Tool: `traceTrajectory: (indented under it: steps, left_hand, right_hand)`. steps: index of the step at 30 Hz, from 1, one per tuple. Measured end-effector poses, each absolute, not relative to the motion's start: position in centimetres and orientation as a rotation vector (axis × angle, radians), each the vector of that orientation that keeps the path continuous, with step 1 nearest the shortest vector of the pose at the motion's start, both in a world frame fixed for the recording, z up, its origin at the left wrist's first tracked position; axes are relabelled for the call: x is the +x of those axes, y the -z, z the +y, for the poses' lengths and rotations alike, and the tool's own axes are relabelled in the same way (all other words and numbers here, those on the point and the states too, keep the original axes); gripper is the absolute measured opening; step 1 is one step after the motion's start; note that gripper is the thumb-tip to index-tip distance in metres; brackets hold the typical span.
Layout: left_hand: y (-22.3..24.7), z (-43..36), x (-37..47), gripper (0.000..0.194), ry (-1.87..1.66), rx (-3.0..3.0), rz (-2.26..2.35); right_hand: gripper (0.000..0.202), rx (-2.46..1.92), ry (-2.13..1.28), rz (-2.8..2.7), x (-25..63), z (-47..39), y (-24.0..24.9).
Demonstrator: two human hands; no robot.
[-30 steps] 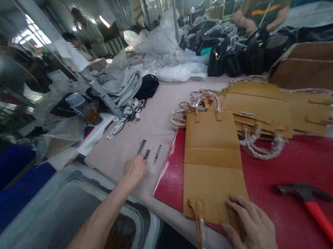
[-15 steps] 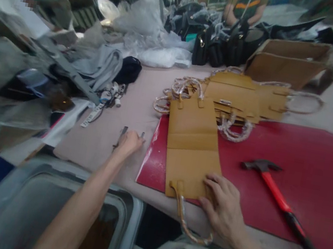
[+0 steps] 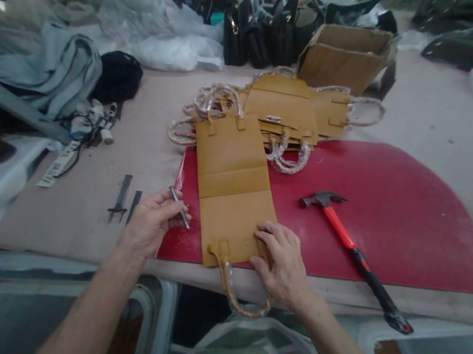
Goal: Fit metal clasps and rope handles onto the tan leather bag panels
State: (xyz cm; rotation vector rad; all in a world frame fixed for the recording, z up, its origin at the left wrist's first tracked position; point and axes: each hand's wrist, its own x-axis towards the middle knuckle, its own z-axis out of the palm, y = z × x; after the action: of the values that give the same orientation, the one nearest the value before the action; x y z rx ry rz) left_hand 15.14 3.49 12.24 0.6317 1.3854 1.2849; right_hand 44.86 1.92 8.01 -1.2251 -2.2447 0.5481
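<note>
Metal rod (image 3: 180, 209): lifted from the table (image 3: 75, 206), pinched in our left hand (image 3: 151, 218).
Tan panel (image 3: 238, 192): across the red mat's (image 3: 395, 211) left end.
Right hand (image 3: 280, 263): half-curled at the panel's near right edge; gripping, we cannot tell.

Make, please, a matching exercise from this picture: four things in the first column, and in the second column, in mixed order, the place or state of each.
Things:
1. Left hand
2. Right hand
3. Hammer
4. Cardboard box

Places or states:
A. Its head lies on the red mat
B. Holds a slim metal rod
C. Beyond the piled tan pieces
D. Touches the flat tan bag piece

Pairs: 1-B, 2-D, 3-A, 4-C
</note>
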Motion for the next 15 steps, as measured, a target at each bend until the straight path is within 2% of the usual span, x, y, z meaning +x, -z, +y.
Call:
traceTrajectory:
  steps: [3,6,10,15]
  left_hand:
    - [-11.5,1.9,20.3,0.043,-1.293,0.601,1.264]
    - [-10.4,1.3,23.7,0.033,-1.306,0.746,1.263]
    - [-9.6,1.2,24.9,0.015,-1.293,1.024,1.295]
    - [-8.8,0.8,24.8,0.009,-1.269,1.162,1.327]
  right_hand:
    - [0.036,-1.221,-0.526,-2.246,44.8,1.9,-7.9]
    - [0.037,-1.202,-0.511,-2.232,44.8,1.9,-7.7]
    - [0.039,-1.189,-0.523,-2.221,44.8,1.9,-7.7]
    - [0.04,-1.194,-0.54,-2.202,44.7,1.8,-7.8]
